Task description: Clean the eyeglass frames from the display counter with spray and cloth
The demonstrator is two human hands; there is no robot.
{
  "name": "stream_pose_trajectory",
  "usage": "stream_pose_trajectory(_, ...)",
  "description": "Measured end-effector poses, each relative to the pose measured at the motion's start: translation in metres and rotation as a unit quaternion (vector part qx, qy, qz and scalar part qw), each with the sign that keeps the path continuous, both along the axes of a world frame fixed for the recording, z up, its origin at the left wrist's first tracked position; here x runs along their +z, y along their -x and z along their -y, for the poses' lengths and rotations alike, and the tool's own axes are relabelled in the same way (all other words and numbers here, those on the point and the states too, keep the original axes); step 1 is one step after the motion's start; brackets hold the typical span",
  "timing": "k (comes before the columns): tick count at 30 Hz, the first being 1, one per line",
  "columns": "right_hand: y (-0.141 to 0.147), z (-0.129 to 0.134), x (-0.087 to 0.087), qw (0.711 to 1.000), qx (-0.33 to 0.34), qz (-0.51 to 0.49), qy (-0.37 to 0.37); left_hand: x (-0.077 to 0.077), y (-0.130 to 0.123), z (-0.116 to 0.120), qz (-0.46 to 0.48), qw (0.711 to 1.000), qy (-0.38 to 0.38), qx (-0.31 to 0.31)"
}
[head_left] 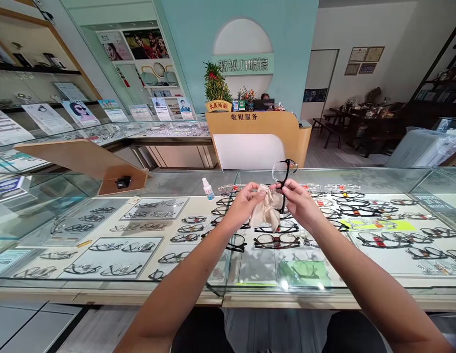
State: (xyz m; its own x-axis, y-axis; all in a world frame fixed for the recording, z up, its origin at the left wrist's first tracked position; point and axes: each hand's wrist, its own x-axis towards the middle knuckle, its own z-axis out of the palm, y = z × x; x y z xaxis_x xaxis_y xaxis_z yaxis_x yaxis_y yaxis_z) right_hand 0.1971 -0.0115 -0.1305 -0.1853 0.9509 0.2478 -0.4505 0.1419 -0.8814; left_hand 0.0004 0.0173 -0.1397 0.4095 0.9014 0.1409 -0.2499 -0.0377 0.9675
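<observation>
Above the glass display counter, my right hand (299,200) grips a pair of black-framed eyeglasses (282,179), held upright on edge. A crumpled cream cleaning cloth (265,210) hangs from my left hand (249,200), whose thumb and fingers are closed on it. The cloth lies against the lower part of the eyeglasses, and part of the frame is hidden behind it and my fingers. On the glass top to the left of my hands stands a small white spray bottle (208,189) with a blue label.
Under the glass counter top (250,292) lie several rows of eyeglasses (276,240). A wooden stand (84,159) rests at the counter's left. Beyond it is a cashier desk (255,125); a plastic-wrapped grey case (421,147) is at the right.
</observation>
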Motion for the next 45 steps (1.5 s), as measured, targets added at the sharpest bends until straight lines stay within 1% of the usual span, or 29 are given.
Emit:
stream_pose_trajectory(4, 0.004, 0.002, -0.001, 1.0, 0.013, -0.009, 0.024, -0.002, -0.006, 0.005, 0.027, 1.0, 0.006, -0.012)
stream_pose_trajectory(7, 0.006, 0.004, -0.002, 0.999, 0.027, -0.027, 0.031, -0.004, -0.008, 0.006, 0.047, 0.998, 0.04, -0.016)
stream_pose_trajectory(11, 0.006, 0.005, -0.002, 0.999, 0.032, -0.029, 0.031, -0.004, -0.009, 0.006, 0.058, 0.993, 0.098, -0.041)
stream_pose_trajectory(13, 0.005, 0.005, -0.001, 0.999, 0.033, -0.032, 0.028, -0.005, -0.009, 0.005, 0.054, 0.991, 0.112, -0.053)
stream_pose_trajectory(15, 0.005, 0.005, -0.001, 0.998, 0.035, -0.035, 0.027, -0.007, -0.009, 0.004, 0.039, 0.992, 0.106, -0.061)
stream_pose_trajectory(19, 0.005, 0.004, -0.002, 0.998, 0.041, -0.032, 0.025, -0.013, -0.005, 0.003, -0.018, 0.995, 0.066, -0.068)
stream_pose_trajectory(21, 0.004, 0.003, -0.003, 0.998, 0.044, -0.037, 0.025, -0.014, -0.003, 0.003, -0.036, 0.995, 0.05, -0.082)
stream_pose_trajectory(24, 0.003, 0.002, -0.005, 0.997, 0.048, -0.052, 0.024, -0.012, -0.003, 0.005, -0.024, 0.994, 0.042, -0.1)
stream_pose_trajectory(28, 0.004, 0.002, -0.006, 0.997, 0.046, -0.051, 0.019, -0.009, -0.01, 0.011, 0.009, 0.996, 0.028, -0.081)
stream_pose_trajectory(31, 0.005, 0.004, -0.004, 0.998, 0.05, -0.046, 0.012, -0.01, -0.016, 0.015, 0.022, 0.997, 0.031, -0.072)
stream_pose_trajectory(33, 0.006, 0.007, -0.002, 0.997, 0.053, -0.057, 0.008, -0.012, -0.017, 0.016, 0.021, 0.996, 0.046, -0.074)
stream_pose_trajectory(35, 0.006, 0.009, 0.002, 0.996, 0.056, -0.073, 0.007, -0.01, -0.017, 0.017, 0.0, 0.997, 0.048, -0.068)
stream_pose_trajectory(37, 0.006, 0.011, 0.008, 0.995, 0.059, -0.083, 0.006, -0.004, -0.015, 0.017, -0.032, 0.998, 0.028, -0.055)
stream_pose_trajectory(38, 0.005, 0.012, 0.012, 0.994, 0.06, -0.087, 0.004, 0.001, -0.015, 0.018, -0.043, 0.998, 0.014, -0.048)
stream_pose_trajectory(40, 0.004, 0.011, 0.025, 0.994, 0.062, -0.093, -0.004, 0.017, -0.015, 0.019, -0.044, 0.998, -0.006, -0.049)
stream_pose_trajectory(43, 0.003, 0.008, 0.056, 0.994, 0.061, -0.089, -0.032, 0.052, -0.022, 0.022, -0.006, 0.997, -0.027, -0.069)
stream_pose_trajectory(45, 0.003, 0.005, 0.079, 0.992, 0.053, -0.096, -0.066, 0.079, -0.029, 0.024, 0.033, 0.996, -0.067, -0.058)
